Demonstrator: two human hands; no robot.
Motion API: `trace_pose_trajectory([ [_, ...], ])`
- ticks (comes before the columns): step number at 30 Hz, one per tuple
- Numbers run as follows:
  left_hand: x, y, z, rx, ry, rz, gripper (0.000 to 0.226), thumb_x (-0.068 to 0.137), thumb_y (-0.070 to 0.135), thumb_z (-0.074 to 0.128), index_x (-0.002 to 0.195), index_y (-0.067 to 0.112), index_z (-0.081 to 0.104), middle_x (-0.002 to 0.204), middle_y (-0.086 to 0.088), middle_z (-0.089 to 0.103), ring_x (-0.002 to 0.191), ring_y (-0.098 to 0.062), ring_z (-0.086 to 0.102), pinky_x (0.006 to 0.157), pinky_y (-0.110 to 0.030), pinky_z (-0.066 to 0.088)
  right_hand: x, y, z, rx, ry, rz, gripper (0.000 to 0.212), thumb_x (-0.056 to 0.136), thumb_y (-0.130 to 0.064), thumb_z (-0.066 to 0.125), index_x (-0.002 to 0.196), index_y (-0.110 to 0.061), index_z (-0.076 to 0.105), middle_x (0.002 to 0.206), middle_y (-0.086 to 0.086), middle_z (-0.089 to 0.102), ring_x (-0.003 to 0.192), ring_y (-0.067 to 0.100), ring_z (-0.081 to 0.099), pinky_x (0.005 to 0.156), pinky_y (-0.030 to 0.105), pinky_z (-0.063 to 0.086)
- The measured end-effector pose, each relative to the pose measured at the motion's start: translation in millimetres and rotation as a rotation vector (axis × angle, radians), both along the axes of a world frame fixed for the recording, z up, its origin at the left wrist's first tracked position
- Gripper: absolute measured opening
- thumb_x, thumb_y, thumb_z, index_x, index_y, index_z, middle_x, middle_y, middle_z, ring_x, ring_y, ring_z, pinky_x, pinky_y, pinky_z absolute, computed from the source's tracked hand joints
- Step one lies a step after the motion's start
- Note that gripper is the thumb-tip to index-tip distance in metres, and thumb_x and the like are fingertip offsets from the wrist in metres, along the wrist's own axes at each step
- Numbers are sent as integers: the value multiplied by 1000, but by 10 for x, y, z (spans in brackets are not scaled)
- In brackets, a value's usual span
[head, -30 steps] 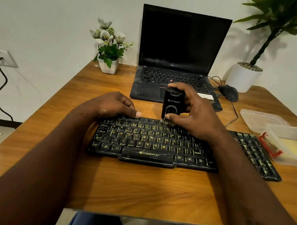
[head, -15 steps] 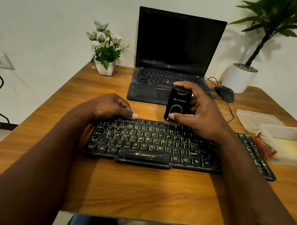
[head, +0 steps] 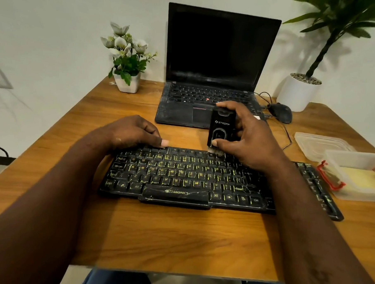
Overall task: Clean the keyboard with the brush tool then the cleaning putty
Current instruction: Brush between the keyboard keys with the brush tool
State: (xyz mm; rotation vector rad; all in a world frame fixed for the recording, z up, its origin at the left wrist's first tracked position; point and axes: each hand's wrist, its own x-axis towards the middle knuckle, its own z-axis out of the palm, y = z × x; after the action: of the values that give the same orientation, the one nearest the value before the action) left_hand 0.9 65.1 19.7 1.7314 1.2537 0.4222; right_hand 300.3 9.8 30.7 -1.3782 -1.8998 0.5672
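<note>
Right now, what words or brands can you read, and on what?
"ZEBRONICS": space bar of the keyboard.
"STRIFF": brush tool in the right hand.
"Ctrl", "Alt", "Caps Lock": keyboard keys.
Keys on the laptop: too small to read.

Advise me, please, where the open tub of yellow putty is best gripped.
Likely the tub by its near wall, pinched over the rim from above: it stands open, that rim is bare, and a red clip takes up the left end.
</note>
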Motion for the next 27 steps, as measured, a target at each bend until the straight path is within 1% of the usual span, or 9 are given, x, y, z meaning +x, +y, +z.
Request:
trace_pose_trajectory([
  [2,2,-2,2,-3,1,0,27,85,37,81,80,11,76,73,-5,69,65,-18,58,69,-32,47,23,6,10,40,-10,-55,85,80,-17,86,145,-49,41,117,-19,57,101,9,69,81,31,63],
  [5,0,3,-6,-4,1,9,23,87,34,80,77,14,76,71,-4,69,61,-13,58,67,-30,46,50,-27,36,-17,170,66,82,80,-11,86,143,-44,45,121,-14,59,102,8,69,78,28,63],
  [7,-5,7,-13,2,5,13,21,89,31,79,77,14,76,70,-3,69,60,-12,59,68,-31,46,8,-32,23,-30,92,104,83,80,-13,86,144,-45,44,120,-14,59,104,9,68,79,28,63],
  [10,-1,-1,-7,7,9,12,22,89,31,79,79,12,76,71,-3,70,61,-13,59,70,-33,46,-27,12,-6,30,-61,-30,87,81,-19,86,145,-51,38,123,-15,60,105,10,68,82,32,63],
  [12,0,-11,-2,6,0,20,24,87,33,80,80,10,76,71,-4,70,61,-13,59,69,-32,46,4,13,-5,37,-15,-44,86,80,-19,86,144,-51,39,125,-11,60,105,11,69,82,33,64],
  [15,-2,-14,-8,15,7,29,27,87,35,80,82,9,77,75,-6,71,65,-17,59,72,-35,47,0,-29,17,-30,136,80,82,80,-13,86,143,-47,44,122,-10,59,106,12,68,78,31,64],
  [20,20,-53,1,45,23,29,32,85,40,80,81,9,76,70,-3,69,61,-13,58,73,-33,48,-55,16,-20,49,-47,-45,86,80,-20,86,145,-51,38,124,-11,60,105,11,68,81,30,63],
  [24,69,-98,34,157,145,21,32,87,47,77,76,17,75,63,7,67,53,-3,55,66,-29,44,-12,-12,-11,-20,114,58,82,80,-13,86,143,-45,45,118,-12,61,101,11,70,77,29,64],
  [27,126,-120,30,267,223,40,27,91,47,74,76,25,77,73,10,74,67,-5,66,70,-29,49,-58,21,-35,20,-11,-28,85,80,-20,87,144,-48,39,119,-14,60,104,12,69,80,31,64],
])
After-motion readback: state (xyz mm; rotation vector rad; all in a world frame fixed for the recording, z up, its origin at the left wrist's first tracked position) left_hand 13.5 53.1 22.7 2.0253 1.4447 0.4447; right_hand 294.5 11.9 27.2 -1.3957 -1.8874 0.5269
